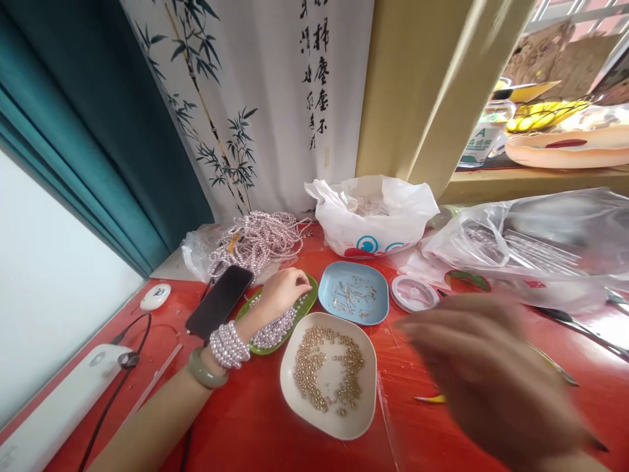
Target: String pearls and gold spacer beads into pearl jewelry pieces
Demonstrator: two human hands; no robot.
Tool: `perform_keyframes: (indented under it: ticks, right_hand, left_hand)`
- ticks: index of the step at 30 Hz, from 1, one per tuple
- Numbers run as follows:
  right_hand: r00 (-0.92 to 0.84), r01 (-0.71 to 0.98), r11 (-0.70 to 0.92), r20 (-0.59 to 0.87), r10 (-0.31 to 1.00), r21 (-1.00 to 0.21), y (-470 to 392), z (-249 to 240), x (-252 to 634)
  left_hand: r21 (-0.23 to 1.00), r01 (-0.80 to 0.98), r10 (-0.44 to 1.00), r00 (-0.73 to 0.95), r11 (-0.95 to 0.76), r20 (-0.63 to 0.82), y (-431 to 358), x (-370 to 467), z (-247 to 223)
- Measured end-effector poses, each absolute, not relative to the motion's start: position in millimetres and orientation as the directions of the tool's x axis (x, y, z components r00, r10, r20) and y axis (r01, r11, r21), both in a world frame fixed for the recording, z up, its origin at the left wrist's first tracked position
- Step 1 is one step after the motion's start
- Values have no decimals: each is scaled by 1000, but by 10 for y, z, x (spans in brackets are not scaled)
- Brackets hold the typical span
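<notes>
My left hand is over the green dish, its fingers curled together; anything between the fingertips is too small to make out. Lilac pearl beads lie in that dish. On the left wrist sit several strands of pearl beads and a pale bangle. A white dish with loose gold beads stands just in front. Beside it is a blue dish of small metal pins. My right hand, smeared by motion, is raised at the right above the red table.
Pearl strands are heaped at the back, behind a black phone. White bag, clear bag and round clear lid lie further right. A power strip with a cable runs along the left; tweezers lie right.
</notes>
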State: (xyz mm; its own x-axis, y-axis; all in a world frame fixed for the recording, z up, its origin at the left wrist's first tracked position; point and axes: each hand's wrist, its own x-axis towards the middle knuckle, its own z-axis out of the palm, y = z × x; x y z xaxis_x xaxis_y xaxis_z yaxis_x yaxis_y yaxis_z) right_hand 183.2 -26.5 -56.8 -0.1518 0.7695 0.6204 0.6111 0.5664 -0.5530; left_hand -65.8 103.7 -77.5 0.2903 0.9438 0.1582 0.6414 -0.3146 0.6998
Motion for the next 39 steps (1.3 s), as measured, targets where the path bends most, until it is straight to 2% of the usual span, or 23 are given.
perform_keyframes:
  ticks: [1,2,3,5,6,7,9,12,24,31,39]
  right_hand:
    - [-258,561,674,672,694,-481,-292,-536,1674]
    - [-338,495,730,670,661,-471,-312,-522,1531]
    - [-350,446,727,646,678,-522,-323,-531,1414]
    - [-270,430,604,542,795,-671,-323,-604,1278]
    - [-203,421,500,459,865,-757,-318,-653,1256]
    - [-138,396,396,372,918,-829,-311,-701,1256]
    - [-48,306,224,220,974,-925,-303,-765,1291]
    - [-14,190,109,108,994,-976,-314,-782,1336]
    - [5,285,27,30,1000,-958,-324,-771,1276]
    - [5,383,88,98,995,-920,-322,-770,1277]
    - [-11,372,79,81,997,-925,-323,-797,1276]
  left_hand:
    - [715,627,945,283,-310,161,999,-633,-743]
    - [730,611,946,279,-306,163,948,-603,-705]
    - [755,585,947,279,-296,156,886,-568,-665]
    - [820,508,945,305,-265,116,737,-489,-587]
    - [926,350,946,324,-143,24,655,-447,-557]
    - [982,187,936,347,-8,-58,575,-407,-535]
    - [972,-49,905,379,229,-194,430,-337,-524]
    - [886,-178,848,418,429,-327,292,-269,-573]
    - [833,-234,811,463,501,-357,210,-212,-727]
    - [841,-240,814,476,486,-334,198,-210,-749]
    - [846,-240,819,471,476,-328,198,-208,-764]
